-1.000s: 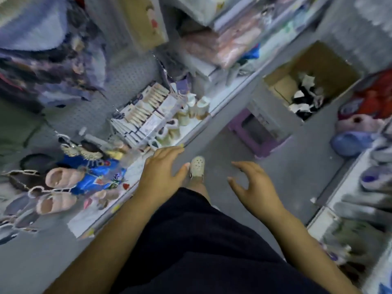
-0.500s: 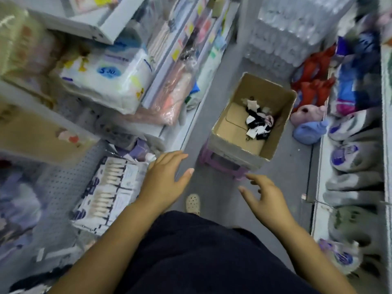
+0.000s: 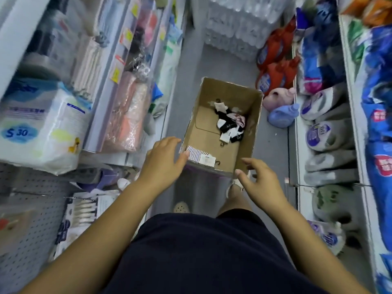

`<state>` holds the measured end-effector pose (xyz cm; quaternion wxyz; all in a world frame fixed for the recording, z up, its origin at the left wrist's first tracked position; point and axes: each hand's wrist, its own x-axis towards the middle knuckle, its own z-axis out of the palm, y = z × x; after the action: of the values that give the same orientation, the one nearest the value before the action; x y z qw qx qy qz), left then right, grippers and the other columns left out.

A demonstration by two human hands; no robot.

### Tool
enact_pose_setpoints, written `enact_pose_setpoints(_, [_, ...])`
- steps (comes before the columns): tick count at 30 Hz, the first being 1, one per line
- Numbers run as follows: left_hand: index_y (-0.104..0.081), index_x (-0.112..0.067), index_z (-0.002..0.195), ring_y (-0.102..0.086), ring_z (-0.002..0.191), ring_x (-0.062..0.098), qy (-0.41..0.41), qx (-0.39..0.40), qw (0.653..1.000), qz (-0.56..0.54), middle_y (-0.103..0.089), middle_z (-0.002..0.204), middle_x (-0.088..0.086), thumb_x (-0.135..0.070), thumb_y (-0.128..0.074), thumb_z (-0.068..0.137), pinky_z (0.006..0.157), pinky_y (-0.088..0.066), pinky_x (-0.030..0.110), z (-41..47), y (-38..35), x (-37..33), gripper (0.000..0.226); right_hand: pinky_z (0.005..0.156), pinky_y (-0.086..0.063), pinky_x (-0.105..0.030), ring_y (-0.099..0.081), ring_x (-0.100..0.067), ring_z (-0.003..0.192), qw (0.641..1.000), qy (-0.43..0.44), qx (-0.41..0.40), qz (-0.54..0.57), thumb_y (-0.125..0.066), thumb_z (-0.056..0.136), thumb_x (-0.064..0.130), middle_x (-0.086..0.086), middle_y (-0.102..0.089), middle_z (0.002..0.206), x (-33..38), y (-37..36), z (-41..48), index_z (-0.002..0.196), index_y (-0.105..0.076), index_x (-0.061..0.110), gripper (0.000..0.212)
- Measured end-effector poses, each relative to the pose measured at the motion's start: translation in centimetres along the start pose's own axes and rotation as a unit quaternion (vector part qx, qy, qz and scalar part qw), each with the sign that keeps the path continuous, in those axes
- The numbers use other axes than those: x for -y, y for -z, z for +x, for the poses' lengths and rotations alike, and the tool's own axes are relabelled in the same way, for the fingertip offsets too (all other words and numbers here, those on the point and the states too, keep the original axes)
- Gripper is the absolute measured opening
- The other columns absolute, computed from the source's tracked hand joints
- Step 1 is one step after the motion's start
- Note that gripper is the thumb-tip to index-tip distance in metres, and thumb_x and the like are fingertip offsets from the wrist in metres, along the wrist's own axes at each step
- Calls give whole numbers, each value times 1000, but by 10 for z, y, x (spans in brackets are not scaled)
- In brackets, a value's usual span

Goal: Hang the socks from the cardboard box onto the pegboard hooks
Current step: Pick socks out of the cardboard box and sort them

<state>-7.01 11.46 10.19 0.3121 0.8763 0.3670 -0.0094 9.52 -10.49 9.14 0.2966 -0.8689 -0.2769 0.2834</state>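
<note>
- Pegboard (image 3: 31, 209): sits at the lower left, below a shelf carrying a white pack marked "S 30" (image 3: 40, 128). Packaged goods hang in front of its lower part.
- Left hand (image 3: 163, 160): released, with the fingers extended and relaxed, holding nothing. It hovers at the near-left corner of the cardboard box. Whether the thumb tip touches the box contents cannot be determined.
- Cardboard box (image 3: 231, 91): open-topped and standing in the aisle between the two shelf rows, ahead of the person.
- Striped socks (image 3: 199, 157): lie flat inside the box against the near wall, just beside the left thumb.
- Pile of socks (image 3: 230, 124): black, white and pink, lying inside the box toward its right wall, apart from both hands.
- Right hand (image 3: 258, 183): released, with the fingers loosely curled, holding nothing. It is positioned at the near-right corner of the box.
- Grey slippers (image 3: 331, 134): stacked on the right-hand shelf.
</note>
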Motion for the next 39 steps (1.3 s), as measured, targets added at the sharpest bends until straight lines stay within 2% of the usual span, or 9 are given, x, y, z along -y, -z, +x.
enact_pose_setpoints(10, [-52,-3,132,-57,120,40,260,19,963,-64,-61,131,21,-36,-56,101,96,-47,46,63,-79,-12,46,89,-46,-27,-60,-15,109,974,19,217,-62,-64,98,32,0,-63,129,-37,39,173,135,-59,17,39])
enact_pose_setpoints(15, [-35,-3,151,-44,138,36,364,-22,919,-148,-47,148,20,-46,-73,87,110,-40,43,105,-112,-15,86,94,-53,-37,-65,-22,109,936,35,335,-106,-65,96,30,-9,-66,129,-49,-9,225,137,-59,9,46])
enact_pose_setpoints(17, [-38,-3,148,-44,137,35,359,-48,922,-135,-48,147,19,-52,-68,87,108,-37,37,123,-122,-6,84,95,-53,-40,-65,-25,108,930,17,354,-98,-65,97,32,-12,-68,125,-53,-40,240,133,-61,6,45])
enact_pose_setpoints(20, [-44,-5,143,-47,134,36,300,-46,951,-60,-52,144,19,-49,-50,99,108,-42,46,145,-135,14,63,93,-52,-42,-63,-28,108,929,-48,355,-97,-62,98,34,-12,-66,120,-68,-87,254,126,-61,7,39])
enact_pose_setpoints(24, [-54,-7,119,-64,91,36,230,-36,972,-32,-68,103,16,-47,-34,104,68,-43,37,159,-148,38,47,81,-51,-34,-65,-29,105,923,-194,326,-70,-64,95,32,-6,-64,107,-97,-145,262,119,-61,15,30])
enact_pose_setpoints(28, [-54,-5,103,-56,70,29,185,-59,981,-13,-64,84,13,-39,-38,106,61,-30,31,159,-154,46,37,85,-53,-38,-61,-28,103,930,-243,269,-67,-76,85,38,-6,-62,110,-121,-190,264,110,-59,16,37])
enact_pose_setpoints(33, [-55,-5,102,-59,76,31,176,-50,983,-33,-63,87,13,-38,-38,107,61,-34,33,160,-153,47,38,59,-41,-30,-56,-20,85,915,-312,253,-26,-82,78,47,-4,-61,99,-126,-220,251,98,-53,17,46])
enact_pose_setpoints(36, [-55,-6,105,-59,78,30,164,-54,984,-31,-64,90,13,-41,-37,106,61,-31,32,159,-153,48,40,63,-46,-30,-59,-19,75,902,-329,278,4,-79,82,47,-10,-69,85,-123,-224,246,87,-62,9,42])
enact_pose_setpoints(39, [-54,-6,104,-53,75,25,154,-64,986,-25,-63,92,13,-42,-36,106,58,-24,28,159,-153,49,41,63,-50,-32,-62,-16,69,922,-307,219,89,-76,88,40,-5,-74,78,-114,-208,249,79,-71,14,28])
